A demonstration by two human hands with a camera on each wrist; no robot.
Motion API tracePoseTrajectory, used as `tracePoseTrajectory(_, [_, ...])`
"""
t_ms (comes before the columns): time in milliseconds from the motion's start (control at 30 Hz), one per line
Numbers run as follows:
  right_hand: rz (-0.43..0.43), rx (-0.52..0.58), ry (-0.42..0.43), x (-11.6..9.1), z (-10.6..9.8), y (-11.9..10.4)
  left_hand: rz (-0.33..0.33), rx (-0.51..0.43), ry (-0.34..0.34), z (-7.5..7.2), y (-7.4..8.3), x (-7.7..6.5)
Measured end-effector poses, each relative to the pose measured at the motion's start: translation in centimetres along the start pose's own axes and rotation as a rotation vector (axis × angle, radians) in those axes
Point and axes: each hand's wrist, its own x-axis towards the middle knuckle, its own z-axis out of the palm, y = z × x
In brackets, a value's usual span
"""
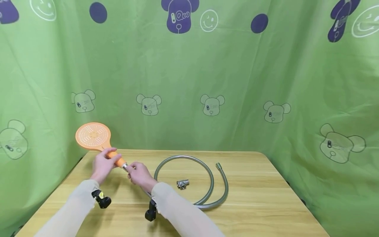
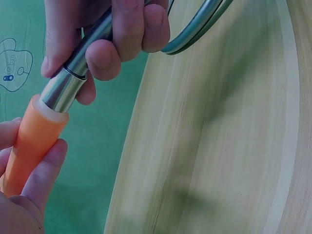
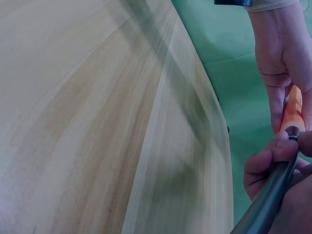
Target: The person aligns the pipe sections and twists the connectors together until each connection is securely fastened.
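An orange shower head (image 1: 93, 135) with a round perforated face is held above the table's left side. My left hand (image 1: 104, 164) grips its orange handle (image 2: 35, 141), thumb along one side. At the handle's end, my right hand (image 1: 141, 175) pinches the metal end (image 2: 63, 90) of a grey shower hose (image 1: 211, 184). In the left wrist view that metal end meets the pale rim of the handle; how far it sits inside is hidden. The hose runs back under the right forearm and loops over the table. Its other end fitting (image 1: 218, 166) lies free.
A small metal tee valve (image 1: 183, 184) lies inside the hose loop on the wooden table (image 1: 260, 204). Green printed curtains (image 1: 183, 131) hang behind and at both sides of the table. Black wrist cameras (image 1: 101, 198) are strapped to both sleeves.
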Motion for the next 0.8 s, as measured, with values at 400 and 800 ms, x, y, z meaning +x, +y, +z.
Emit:
tracePoseTrajectory(400, [0.034,0.034,0.004,-0.34,-0.07,-0.09,0.000,0.015,-0.003,0.05,0.38,-0.21])
tracePoseTrajectory(800, [0.002,0.008,-0.003,-0.49,-0.16,-0.04,0.005,0.009,-0.007,0.08,0.36,-0.28])
